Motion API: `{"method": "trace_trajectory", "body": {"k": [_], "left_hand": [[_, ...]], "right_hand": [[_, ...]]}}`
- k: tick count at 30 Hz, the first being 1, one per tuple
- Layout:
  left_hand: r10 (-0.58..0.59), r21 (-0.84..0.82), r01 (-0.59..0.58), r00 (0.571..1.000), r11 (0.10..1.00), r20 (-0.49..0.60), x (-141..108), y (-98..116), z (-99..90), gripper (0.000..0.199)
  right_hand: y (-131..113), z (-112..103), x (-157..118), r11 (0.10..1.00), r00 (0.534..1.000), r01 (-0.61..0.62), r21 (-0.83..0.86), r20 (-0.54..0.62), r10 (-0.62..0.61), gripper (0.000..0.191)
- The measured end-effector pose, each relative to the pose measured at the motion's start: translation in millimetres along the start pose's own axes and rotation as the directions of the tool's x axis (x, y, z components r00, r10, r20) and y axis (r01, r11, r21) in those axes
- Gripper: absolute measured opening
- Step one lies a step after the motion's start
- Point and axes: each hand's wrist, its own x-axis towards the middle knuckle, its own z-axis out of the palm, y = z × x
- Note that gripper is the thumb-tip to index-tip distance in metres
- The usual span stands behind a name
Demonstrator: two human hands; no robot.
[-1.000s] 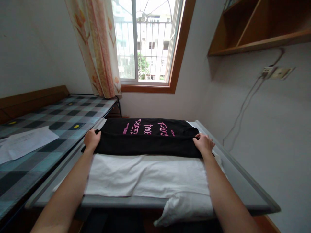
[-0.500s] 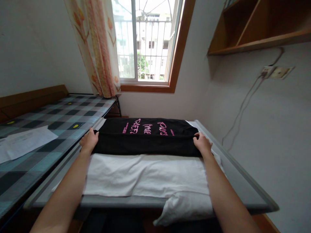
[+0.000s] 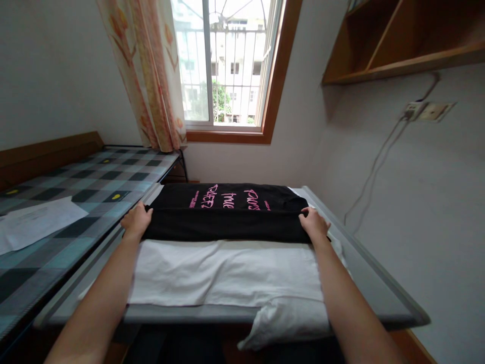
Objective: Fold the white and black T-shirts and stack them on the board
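Note:
A black T-shirt (image 3: 227,226) with pink lettering lies across the far part of a grey table, its near part folded over toward the print. My left hand (image 3: 137,221) is closed on the left end of the fold. At the opposite end, my right hand (image 3: 314,224) pinches the fold's right corner. Under and in front of the black cloth spreads a white garment (image 3: 223,273), slightly wrinkled. One white piece of it hangs over the table's near edge, close to my right forearm.
The grey table (image 3: 379,288) has a raised rim. A bed with a checked mattress (image 3: 140,174) stands along its left side, with white papers (image 3: 41,222) on it. To the right are a wall, a cable (image 3: 373,167) and a wooden shelf (image 3: 409,63). A curtained window (image 3: 235,71) is ahead.
The view has shifted very slightly. Both hands keep their hold at the ends of the black fold, and the cloth looks nearly the same.

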Motion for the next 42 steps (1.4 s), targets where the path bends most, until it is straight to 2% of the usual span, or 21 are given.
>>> {"method": "trace_trajectory", "body": {"k": [3,5,6,8,10,11,13,15,20,22,26,28,34,38,40,42], "left_hand": [[0.135,0.019,-0.134,0.975,0.991,-0.179,-9.1,16.4,-3.6,0.045],[0.323,-0.043,-0.341,0.917,0.939,-0.236,-18.3,35.3,-3.0,0.044],[0.433,-0.099,-0.464,0.871,0.880,-0.232,-24.2,46.0,-1.3,0.044],[0.639,-0.206,-0.667,0.745,0.716,-0.190,-38.2,66.6,4.6,0.045],[0.768,-0.259,-0.760,0.634,0.595,-0.095,-53.7,82.4,12.2,0.050],[0.803,-0.259,-0.780,0.595,0.569,-0.028,-60.8,87.8,15.8,0.054],[0.823,-0.218,-0.795,0.560,0.566,0.095,-71.9,93.6,21.1,0.061],[0.814,-0.166,-0.797,0.559,0.580,0.160,-77.5,94.8,23.4,0.066],[0.785,-0.126,-0.777,0.594,0.617,0.176,-72.2,90.5,23.1,0.066],[0.748,-0.116,-0.742,0.636,0.660,0.190,-65.7,86.2,23.2,0.065],[0.622,-0.064,-0.624,0.754,0.779,0.212,-51.2,74.3,24.0,0.064],[0.580,-0.046,-0.584,0.788,0.810,0.208,-46.2,70.0,24.5,0.065],[0.566,-0.031,-0.572,0.800,0.819,0.199,-46.8,70.3,23.6,0.066],[0.590,-0.027,-0.591,0.801,0.807,0.104,-50.6,71.7,21.3,0.066],[0.606,-0.033,-0.606,0.789,0.794,0.099,-50.6,71.0,22.0,0.064],[0.609,-0.042,-0.610,0.781,0.791,0.139,-49.7,70.1,24.1,0.062]], "right_hand": [[-9.0,0.9,-5.9,0.996,0.977,0.090,-0.021,-0.191,-0.092,0.033],[-21.8,3.6,-14.0,0.966,0.938,0.259,0.004,-0.240,-0.250,0.035],[-29.5,5.9,-19.2,0.931,0.910,0.365,0.024,-0.223,-0.351,0.038],[-44.6,12.1,-30.7,0.828,0.828,0.557,0.058,-0.123,-0.548,0.045],[-56.4,19.1,-41.0,0.753,0.752,0.655,0.064,0.031,-0.658,0.053],[-60.2,22.2,-45.0,0.738,0.730,0.672,0.057,0.112,-0.674,0.056],[-64.1,26.5,-49.5,0.744,0.717,0.668,0.035,0.238,-0.655,0.062],[-64.0,28.1,-49.5,0.754,0.716,0.656,0.023,0.294,-0.633,0.066],[-54.7,25.4,-36.1,0.760,0.712,0.650,0.020,0.335,-0.618,0.068],[-48.9,23.9,-28.6,0.784,0.736,0.621,0.003,0.343,-0.584,0.068],[-39.2,22.9,-17.2,0.841,0.795,0.540,-0.024,0.341,-0.501,0.065],[-37.1,23.3,-14.8,0.863,0.823,0.502,-0.050,0.335,-0.459,0.065],[-34.4,22.1,-14.9,0.891,0.875,0.447,-0.087,0.250,-0.415,0.066],[-24.7,18.2,-11.3,0.906,0.907,0.408,-0.108,0.157,-0.390,0.066],[-18.6,18.0,-8.5,0.915,0.913,0.386,-0.114,0.186,-0.362,0.065],[-13.8,19.3,-6.2,0.919,0.911,0.375,-0.121,0.234,-0.341,0.064]]}}
